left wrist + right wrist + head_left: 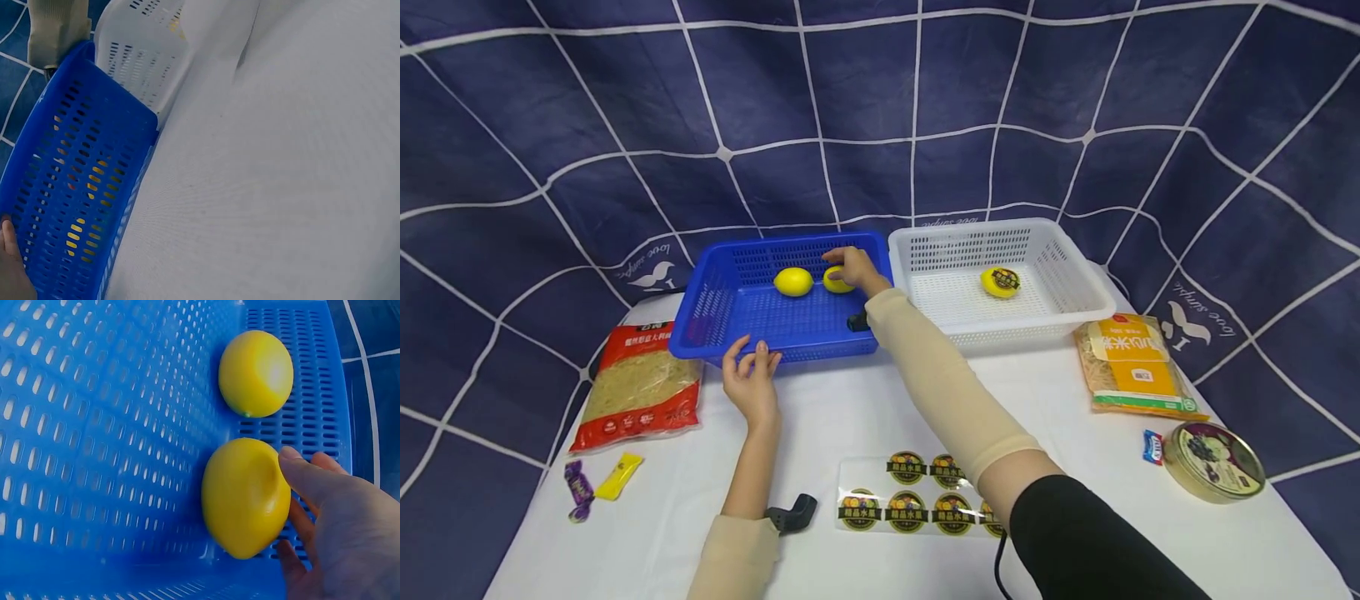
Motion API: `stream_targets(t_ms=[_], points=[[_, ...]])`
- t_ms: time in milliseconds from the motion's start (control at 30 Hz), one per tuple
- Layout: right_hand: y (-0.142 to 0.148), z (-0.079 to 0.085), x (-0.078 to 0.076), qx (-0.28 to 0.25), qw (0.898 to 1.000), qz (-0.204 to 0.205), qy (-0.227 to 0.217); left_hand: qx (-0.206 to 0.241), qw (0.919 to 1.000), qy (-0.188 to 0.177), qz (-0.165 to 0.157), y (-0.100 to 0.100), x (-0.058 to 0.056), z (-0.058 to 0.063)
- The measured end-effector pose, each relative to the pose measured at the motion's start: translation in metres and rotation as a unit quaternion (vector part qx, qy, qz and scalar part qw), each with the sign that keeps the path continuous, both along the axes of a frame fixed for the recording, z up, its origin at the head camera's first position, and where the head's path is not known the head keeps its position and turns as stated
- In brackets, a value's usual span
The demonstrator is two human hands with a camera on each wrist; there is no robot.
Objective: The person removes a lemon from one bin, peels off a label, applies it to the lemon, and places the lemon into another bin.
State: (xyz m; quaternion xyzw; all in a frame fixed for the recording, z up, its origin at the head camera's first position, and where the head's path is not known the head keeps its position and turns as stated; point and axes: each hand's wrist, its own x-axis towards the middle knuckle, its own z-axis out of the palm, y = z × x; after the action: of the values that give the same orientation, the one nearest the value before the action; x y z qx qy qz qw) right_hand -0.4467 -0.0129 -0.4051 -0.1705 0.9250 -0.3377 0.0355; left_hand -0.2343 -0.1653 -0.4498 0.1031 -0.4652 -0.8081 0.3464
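Observation:
Two yellow lemons lie inside a blue plastic basket: the left lemon sits apart, while the right lemon is beside my right hand. The thumb tip is right at this lemon's upper edge, and the other fingers spread loosely along its side. My left hand is at the front rim of the blue basket, its fingers bent over the rim and a fingertip against the outer wall. In the white basket lies another lemon bearing a round black-and-gold sticker.
A sheet of round stickers lies at the front, partly under my right arm. On the left are a red pasta bag and two wrapped candies. An orange noodle pack, a small blue packet and a round tin stand right.

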Motion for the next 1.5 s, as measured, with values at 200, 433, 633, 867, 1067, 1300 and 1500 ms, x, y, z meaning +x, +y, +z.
stream_targets(t_ms=[200,433,633,867,1067,1300,1500], points=[[0.0016,0.0014,-0.0011,0.007,1.000,-0.001,-0.013,-0.005,1.0000,0.007,-0.002,0.0005,-0.0008,0.0008],[0.0018,0.0003,0.0002,0.016,0.999,-0.013,-0.034,-0.011,0.9999,0.005,0.001,-0.0009,-0.0010,-0.0027],[0.0028,-0.0015,0.0018,0.013,0.999,-0.017,-0.047,-0.007,1.0000,0.000,-0.001,0.0015,-0.0009,-0.0030],[0.0004,-0.0044,0.0001,0.023,0.998,0.031,-0.053,-0.003,1.0000,0.007,0.006,0.0042,0.0009,-0.0016],[0.0009,-0.0037,0.0010,0.036,0.996,0.056,-0.057,-0.007,0.9999,0.013,0.003,0.0044,0.0004,-0.0028],[0.0015,-0.0047,0.0018,0.028,0.993,0.079,-0.085,-0.013,0.9999,0.008,0.003,0.0045,0.0004,-0.0041],[0.0014,-0.0044,0.0016,0.028,0.991,0.093,-0.088,-0.011,0.9999,0.011,0.008,0.0045,-0.0002,-0.0048]])
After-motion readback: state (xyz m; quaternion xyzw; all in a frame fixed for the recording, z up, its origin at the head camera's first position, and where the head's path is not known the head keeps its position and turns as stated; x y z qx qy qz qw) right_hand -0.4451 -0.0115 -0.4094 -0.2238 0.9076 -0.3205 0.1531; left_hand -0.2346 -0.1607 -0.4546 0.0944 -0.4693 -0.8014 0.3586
